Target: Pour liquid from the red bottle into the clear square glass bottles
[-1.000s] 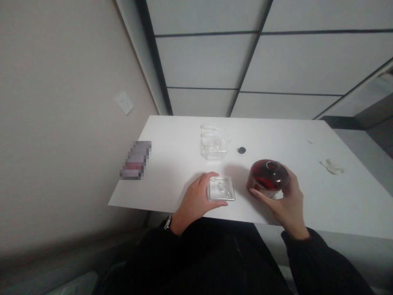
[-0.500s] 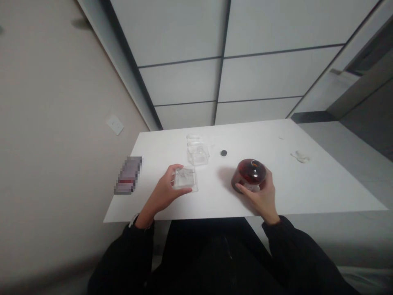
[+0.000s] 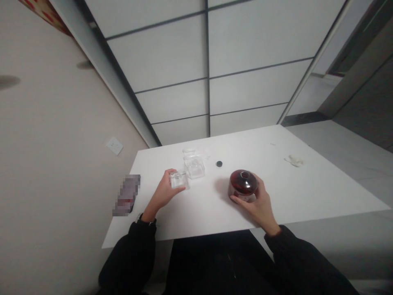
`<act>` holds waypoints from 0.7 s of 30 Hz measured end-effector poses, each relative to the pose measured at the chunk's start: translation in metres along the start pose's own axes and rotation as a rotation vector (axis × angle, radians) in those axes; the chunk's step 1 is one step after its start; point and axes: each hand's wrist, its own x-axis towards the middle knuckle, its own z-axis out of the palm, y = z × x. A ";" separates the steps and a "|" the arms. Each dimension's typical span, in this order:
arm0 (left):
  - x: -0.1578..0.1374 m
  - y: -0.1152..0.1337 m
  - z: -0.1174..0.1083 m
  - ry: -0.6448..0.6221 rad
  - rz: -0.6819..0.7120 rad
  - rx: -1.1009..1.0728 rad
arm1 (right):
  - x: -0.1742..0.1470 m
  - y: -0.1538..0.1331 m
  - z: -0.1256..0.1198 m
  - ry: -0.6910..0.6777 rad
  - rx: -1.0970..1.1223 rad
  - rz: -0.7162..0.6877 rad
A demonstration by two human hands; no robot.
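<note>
My left hand [image 3: 163, 189] is closed around a small clear square container [image 3: 179, 180], thumb in front and fingers behind. Just past it, to the right, stands another clear square container [image 3: 195, 167]. My right hand [image 3: 257, 203] grips a squat round bottle [image 3: 242, 184] of dark red, see-through look, with a small ring-shaped neck on top. The fingers behind the bottle are mostly hidden. A small dark round cap [image 3: 219, 164] lies on the white table [image 3: 208, 213] beyond the bottle.
Faint clear pieces [image 3: 189, 152] lie behind the second container. A blurred-out phone-like object [image 3: 126, 196] rests at the table's left edge by the wall. On the right is a crumpled whitish scrap [image 3: 295, 160]. White panelled doors [image 3: 178, 65] rise behind the table.
The head view has tilted up and shifted. My left hand has brought its container closer to the other clear one and turned it somewhat. The right hand still grips the bottle.
</note>
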 end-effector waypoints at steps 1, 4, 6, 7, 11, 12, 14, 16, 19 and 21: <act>0.001 -0.002 -0.001 -0.004 0.005 0.020 | 0.000 0.000 0.000 -0.002 0.003 -0.001; 0.004 -0.001 -0.006 -0.020 0.038 0.081 | 0.001 -0.001 0.000 -0.004 0.002 -0.003; 0.008 0.005 -0.009 -0.022 0.077 0.127 | 0.001 -0.001 0.000 -0.013 -0.003 0.004; 0.012 0.010 -0.010 -0.023 0.102 0.150 | 0.001 0.000 0.000 -0.019 -0.004 0.008; 0.034 0.029 -0.004 -0.074 0.206 0.238 | 0.001 0.004 0.002 -0.011 -0.001 0.025; 0.041 0.032 -0.001 -0.092 0.225 0.258 | 0.000 0.006 0.002 -0.004 -0.001 0.031; 0.051 0.036 0.004 -0.115 0.248 0.293 | 0.000 0.008 0.003 0.000 0.002 0.040; 0.055 0.037 0.007 -0.117 0.257 0.321 | -0.001 0.008 0.003 -0.002 0.007 0.040; 0.054 0.039 0.009 -0.111 0.261 0.360 | 0.000 0.008 0.004 0.000 0.006 0.034; 0.051 0.041 0.009 -0.111 0.263 0.388 | 0.000 0.007 0.004 0.000 0.003 0.032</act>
